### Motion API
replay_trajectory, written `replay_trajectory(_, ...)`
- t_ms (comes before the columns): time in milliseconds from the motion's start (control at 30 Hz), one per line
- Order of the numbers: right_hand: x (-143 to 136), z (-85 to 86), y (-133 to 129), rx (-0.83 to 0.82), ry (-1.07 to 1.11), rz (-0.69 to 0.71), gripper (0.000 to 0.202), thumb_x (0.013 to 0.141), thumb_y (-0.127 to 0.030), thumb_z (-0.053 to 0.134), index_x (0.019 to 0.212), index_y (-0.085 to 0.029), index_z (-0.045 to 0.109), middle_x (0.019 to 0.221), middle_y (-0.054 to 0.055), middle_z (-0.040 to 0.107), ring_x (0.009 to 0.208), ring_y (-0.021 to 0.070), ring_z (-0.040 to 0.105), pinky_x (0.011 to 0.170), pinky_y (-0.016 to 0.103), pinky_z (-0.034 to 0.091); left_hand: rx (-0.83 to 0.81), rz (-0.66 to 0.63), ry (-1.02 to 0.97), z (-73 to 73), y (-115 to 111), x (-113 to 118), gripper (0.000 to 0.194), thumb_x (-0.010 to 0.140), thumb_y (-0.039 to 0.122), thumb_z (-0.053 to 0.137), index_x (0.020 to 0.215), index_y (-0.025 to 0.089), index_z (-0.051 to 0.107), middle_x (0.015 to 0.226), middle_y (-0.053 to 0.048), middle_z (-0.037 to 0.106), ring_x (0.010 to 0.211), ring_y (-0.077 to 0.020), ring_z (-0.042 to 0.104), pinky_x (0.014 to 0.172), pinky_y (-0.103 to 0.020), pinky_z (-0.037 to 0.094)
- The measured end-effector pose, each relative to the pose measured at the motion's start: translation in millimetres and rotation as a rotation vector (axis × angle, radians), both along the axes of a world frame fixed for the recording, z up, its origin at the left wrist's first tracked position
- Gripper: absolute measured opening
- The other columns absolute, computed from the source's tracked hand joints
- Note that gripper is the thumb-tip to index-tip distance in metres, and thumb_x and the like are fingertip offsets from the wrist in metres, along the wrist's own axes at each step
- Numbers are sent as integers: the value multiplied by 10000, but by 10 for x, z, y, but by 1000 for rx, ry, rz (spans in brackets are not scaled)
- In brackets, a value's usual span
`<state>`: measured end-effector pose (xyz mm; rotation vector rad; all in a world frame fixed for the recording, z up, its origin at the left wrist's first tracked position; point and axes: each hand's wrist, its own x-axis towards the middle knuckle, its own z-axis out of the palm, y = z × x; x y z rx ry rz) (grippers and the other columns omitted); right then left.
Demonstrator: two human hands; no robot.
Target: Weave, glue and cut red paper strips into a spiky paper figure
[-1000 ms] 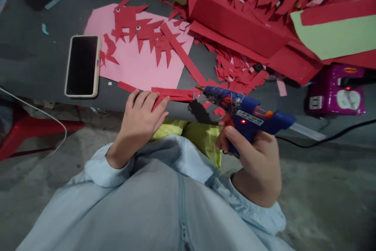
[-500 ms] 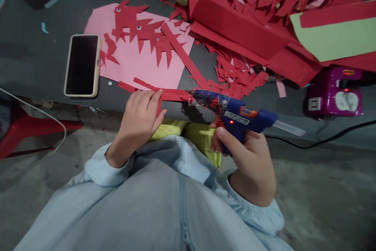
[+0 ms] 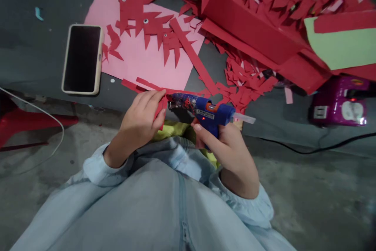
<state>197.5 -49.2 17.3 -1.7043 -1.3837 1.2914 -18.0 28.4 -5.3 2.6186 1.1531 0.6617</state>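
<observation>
Left hand (image 3: 141, 114): your four fingers lie close together, bent over the near edge of the table (image 3: 44, 59), thumb apart below them. A folded-looking red paper piece (image 3: 160, 108) shows between fingertips and thumb, running on past the thumb tip; cannot tell whether you pinch it or only press

Right hand (image 3: 230, 147): your fingers are curled round the grip of the blue glue gun (image 3: 202, 108), its nozzle just beside the left fingertips (strands of stuff, red and pale, cling to the barrel; small red light lit). Clear glue stick (image 3: 245, 118) juts from its rear, above your right knuckles
</observation>
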Motion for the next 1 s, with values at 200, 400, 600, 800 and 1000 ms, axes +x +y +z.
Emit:
replay_trajectory(200,-1,61,38,-63,-65,25,364,944,-465,533,688,-212,590,502,-8,607,462,134,552,492,269,390,-42,20,-16,31,-17,-13,414,977,203,485,1354,46,552,1283,-184,675,1194,-269,613,1053,-420,506)
replay_trajectory(400,-8,166,86,-30,-207,68,426,927,-482,491,592,-223,529,509,19,623,510,156,578,564,304,393,-36,62,19,-4,-23,-27,406,966,195,486,1330,47,586,1267,-182,684,1216,-292,597,1074,-465,480)
replay_trajectory(600,-32,199,104,0,-316,48,402,884,-534,478,609,-241,465,538,29,579,546,174,539,592,330,353,-31,64,22,-5,-24,-26,401,969,203,489,1324,50,596,1262,-169,691,1208,-280,604,1076,-441,482)
replay_trajectory(800,-56,228,117,-91,-346,48,452,856,-600,431,568,-252,416,530,37,538,542,180,518,602,345,353,-54,68,15,-16,-29,-25,407,970,205,486,1334,58,590,1278,-169,684,1223,-280,600,1088,-451,475)
replay_trajectory(1000,-61,246,127,-158,-353,62,472,848,-613,408,536,-258,397,496,39,528,504,176,508,578,343,348,-79,83,16,-24,-33,-24,411,972,221,477,1340,77,588,1283,-166,685,1222,-284,601,1087,-471,477)
